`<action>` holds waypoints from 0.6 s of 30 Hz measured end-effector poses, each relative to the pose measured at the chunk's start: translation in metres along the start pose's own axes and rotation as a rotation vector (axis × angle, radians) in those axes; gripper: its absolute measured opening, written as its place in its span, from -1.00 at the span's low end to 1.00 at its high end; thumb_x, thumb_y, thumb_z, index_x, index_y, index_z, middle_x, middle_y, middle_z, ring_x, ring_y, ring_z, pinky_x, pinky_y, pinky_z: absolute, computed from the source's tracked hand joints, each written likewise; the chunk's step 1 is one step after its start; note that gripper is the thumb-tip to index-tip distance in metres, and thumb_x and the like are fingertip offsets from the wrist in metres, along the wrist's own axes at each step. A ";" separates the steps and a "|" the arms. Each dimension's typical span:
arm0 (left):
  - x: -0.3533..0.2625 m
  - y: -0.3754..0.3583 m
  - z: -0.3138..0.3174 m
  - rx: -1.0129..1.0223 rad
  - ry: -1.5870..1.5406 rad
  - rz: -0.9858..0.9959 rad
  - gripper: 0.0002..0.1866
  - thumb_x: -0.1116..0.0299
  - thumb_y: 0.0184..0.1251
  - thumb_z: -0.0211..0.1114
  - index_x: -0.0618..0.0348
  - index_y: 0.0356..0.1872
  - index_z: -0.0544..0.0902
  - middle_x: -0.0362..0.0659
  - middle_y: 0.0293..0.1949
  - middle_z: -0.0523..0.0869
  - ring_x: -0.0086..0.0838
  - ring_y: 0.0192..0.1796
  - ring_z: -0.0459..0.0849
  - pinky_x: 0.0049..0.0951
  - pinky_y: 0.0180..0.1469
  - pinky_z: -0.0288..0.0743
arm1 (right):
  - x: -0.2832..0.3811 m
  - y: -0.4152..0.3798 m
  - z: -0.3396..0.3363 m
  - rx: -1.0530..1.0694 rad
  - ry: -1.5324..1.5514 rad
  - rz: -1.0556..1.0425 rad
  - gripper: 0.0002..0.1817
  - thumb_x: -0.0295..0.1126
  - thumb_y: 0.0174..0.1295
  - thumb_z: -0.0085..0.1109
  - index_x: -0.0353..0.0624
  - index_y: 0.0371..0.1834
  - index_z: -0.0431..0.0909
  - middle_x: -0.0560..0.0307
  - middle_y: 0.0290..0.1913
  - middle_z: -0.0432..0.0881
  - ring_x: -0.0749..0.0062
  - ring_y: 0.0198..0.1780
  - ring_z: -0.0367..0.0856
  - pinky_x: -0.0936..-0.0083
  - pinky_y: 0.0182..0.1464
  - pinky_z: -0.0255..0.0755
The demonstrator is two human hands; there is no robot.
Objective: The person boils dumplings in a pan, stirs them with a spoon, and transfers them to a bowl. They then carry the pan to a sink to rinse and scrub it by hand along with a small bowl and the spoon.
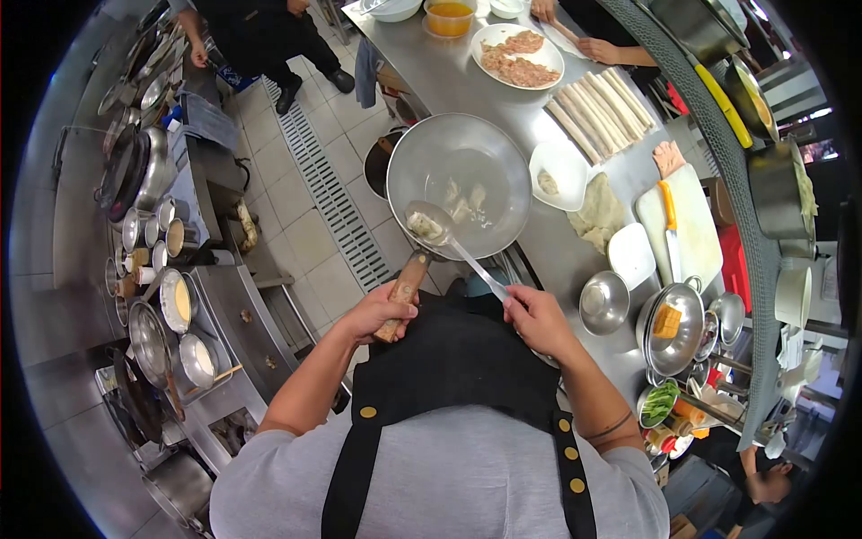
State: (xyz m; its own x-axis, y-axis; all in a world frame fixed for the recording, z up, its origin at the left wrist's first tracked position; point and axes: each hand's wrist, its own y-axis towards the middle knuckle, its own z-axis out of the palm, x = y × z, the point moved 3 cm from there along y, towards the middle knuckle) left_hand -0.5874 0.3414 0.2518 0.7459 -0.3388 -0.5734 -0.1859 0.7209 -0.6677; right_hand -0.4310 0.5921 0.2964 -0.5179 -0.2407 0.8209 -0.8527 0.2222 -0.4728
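Note:
My left hand is wrapped round the wooden handle of a wide metal wok, held out in front of my apron. Pale food pieces lie in a little liquid at its bottom. In my right hand is the handle of a metal spoon. Its bowl, over the wok's near left side, carries a lump of pale food. Just right of the wok, a white square dish on the steel counter holds a small pale portion.
Along the counter are rolled pale sticks, a plate of minced meat, a cutting board with an orange-handled knife, and metal bowls. Stoves and pans line the left. Other people stand at the top; a floor drain runs between.

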 end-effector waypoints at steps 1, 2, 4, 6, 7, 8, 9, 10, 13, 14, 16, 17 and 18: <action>0.000 0.000 0.000 -0.003 -0.004 0.004 -0.69 0.48 0.20 0.37 0.15 -0.10 0.44 -0.23 -0.43 0.55 -0.57 -0.61 0.60 -0.56 -0.55 0.50 | 0.000 0.000 0.000 -0.001 0.002 -0.002 -0.73 -0.31 0.39 0.06 -0.27 -0.04 0.63 0.08 -0.46 0.66 0.28 -0.40 0.63 0.37 -0.27 0.45; 0.000 0.001 -0.001 -0.006 -0.009 0.007 -0.69 0.49 0.20 0.37 0.15 -0.11 0.44 -0.24 -0.45 0.55 -0.57 -0.62 0.59 -0.56 -0.56 0.50 | 0.001 -0.001 -0.001 -0.005 0.000 -0.009 -0.73 -0.31 0.39 0.06 -0.27 -0.05 0.63 0.08 -0.46 0.66 0.28 -0.40 0.63 0.37 -0.27 0.45; 0.001 0.002 -0.003 -0.002 -0.011 0.007 -0.70 0.49 0.20 0.37 0.15 -0.11 0.44 -0.24 -0.46 0.55 -0.57 -0.63 0.59 -0.56 -0.58 0.49 | 0.000 -0.001 -0.001 -0.011 -0.001 -0.018 -0.73 -0.31 0.39 0.05 -0.27 -0.06 0.62 0.09 -0.46 0.65 0.28 -0.40 0.63 0.37 -0.27 0.44; 0.001 0.002 -0.003 0.003 -0.013 0.009 -0.70 0.50 0.20 0.37 0.15 -0.11 0.45 -0.25 -0.48 0.55 -0.57 -0.64 0.58 -0.56 -0.59 0.49 | -0.001 0.000 0.000 -0.012 0.018 -0.013 -0.73 -0.31 0.39 0.05 -0.28 -0.08 0.62 0.08 -0.46 0.65 0.27 -0.40 0.63 0.37 -0.27 0.44; 0.001 0.002 -0.003 -0.003 -0.012 0.008 -0.70 0.50 0.21 0.37 0.15 -0.11 0.45 -0.25 -0.49 0.54 -0.57 -0.64 0.58 -0.56 -0.60 0.49 | -0.002 0.000 -0.001 -0.013 0.019 -0.014 -0.73 -0.31 0.39 0.05 -0.28 -0.08 0.62 0.08 -0.46 0.65 0.27 -0.40 0.63 0.37 -0.27 0.44; 0.001 0.002 -0.003 -0.008 -0.012 0.007 -0.70 0.50 0.21 0.37 0.15 -0.11 0.45 -0.25 -0.49 0.54 -0.56 -0.65 0.58 -0.56 -0.61 0.48 | -0.003 0.000 -0.001 -0.010 0.032 -0.015 -0.73 -0.31 0.39 0.05 -0.28 -0.08 0.62 0.10 -0.47 0.64 0.32 -0.41 0.61 0.39 -0.28 0.44; 0.001 0.002 -0.003 -0.009 -0.010 0.008 -0.70 0.50 0.21 0.37 0.15 -0.11 0.45 -0.25 -0.49 0.54 -0.56 -0.65 0.58 -0.56 -0.61 0.48 | -0.004 0.000 -0.001 -0.007 0.044 -0.016 -0.74 -0.31 0.40 0.06 -0.28 -0.09 0.62 0.13 -0.49 0.63 0.37 -0.43 0.60 0.40 -0.30 0.43; 0.002 0.002 -0.004 -0.013 -0.009 0.006 -0.70 0.50 0.21 0.37 0.14 -0.11 0.45 -0.25 -0.49 0.54 -0.56 -0.64 0.58 -0.55 -0.61 0.49 | -0.005 0.000 -0.001 -0.008 0.044 -0.017 -0.74 -0.31 0.40 0.06 -0.28 -0.09 0.62 0.13 -0.49 0.63 0.37 -0.43 0.60 0.40 -0.30 0.43; 0.000 0.000 -0.004 -0.022 0.003 -0.002 -0.70 0.49 0.21 0.36 0.13 -0.10 0.45 -0.25 -0.49 0.53 -0.56 -0.64 0.58 -0.54 -0.60 0.49 | -0.008 -0.001 -0.007 0.001 0.170 0.049 -0.74 -0.31 0.42 0.05 -0.28 -0.08 0.62 0.26 -0.49 0.58 0.54 -0.47 0.52 0.50 -0.37 0.39; -0.001 0.000 -0.003 -0.027 0.013 -0.011 -0.70 0.49 0.21 0.36 0.12 -0.10 0.45 -0.24 -0.49 0.53 -0.55 -0.64 0.57 -0.53 -0.59 0.50 | -0.004 -0.004 -0.012 0.014 0.283 0.093 -0.76 -0.32 0.43 0.05 -0.26 -0.08 0.63 0.31 -0.49 0.55 0.62 -0.49 0.46 0.56 -0.42 0.34; -0.001 0.000 -0.004 -0.012 0.012 -0.013 -0.70 0.49 0.20 0.36 0.13 -0.10 0.45 -0.24 -0.49 0.53 -0.54 -0.64 0.57 -0.52 -0.59 0.50 | -0.007 -0.010 -0.026 0.001 0.390 0.142 -0.77 -0.33 0.44 0.05 -0.24 -0.09 0.63 0.36 -0.48 0.52 0.69 -0.51 0.41 0.62 -0.46 0.30; 0.000 0.000 -0.005 -0.021 0.008 -0.016 -0.69 0.49 0.20 0.36 0.13 -0.10 0.45 -0.23 -0.49 0.53 -0.53 -0.64 0.57 -0.51 -0.58 0.51 | -0.013 -0.011 -0.033 -0.031 0.463 0.159 -0.79 -0.34 0.44 0.06 -0.23 -0.12 0.62 0.36 -0.47 0.52 0.71 -0.53 0.38 0.65 -0.48 0.27; 0.000 0.000 -0.006 -0.035 0.011 -0.007 -0.70 0.50 0.19 0.35 0.13 -0.11 0.45 -0.22 -0.49 0.53 -0.51 -0.64 0.57 -0.50 -0.57 0.52 | -0.021 -0.011 -0.041 -0.061 0.537 0.173 -0.82 -0.35 0.43 0.06 -0.21 -0.15 0.62 0.37 -0.46 0.52 0.72 -0.54 0.35 0.68 -0.49 0.24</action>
State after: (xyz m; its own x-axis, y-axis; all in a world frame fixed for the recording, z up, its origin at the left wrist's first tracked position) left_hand -0.5912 0.3371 0.2490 0.7403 -0.3505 -0.5736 -0.2031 0.6968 -0.6879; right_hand -0.4083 0.6331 0.2976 -0.5288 0.3146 0.7883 -0.7446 0.2739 -0.6087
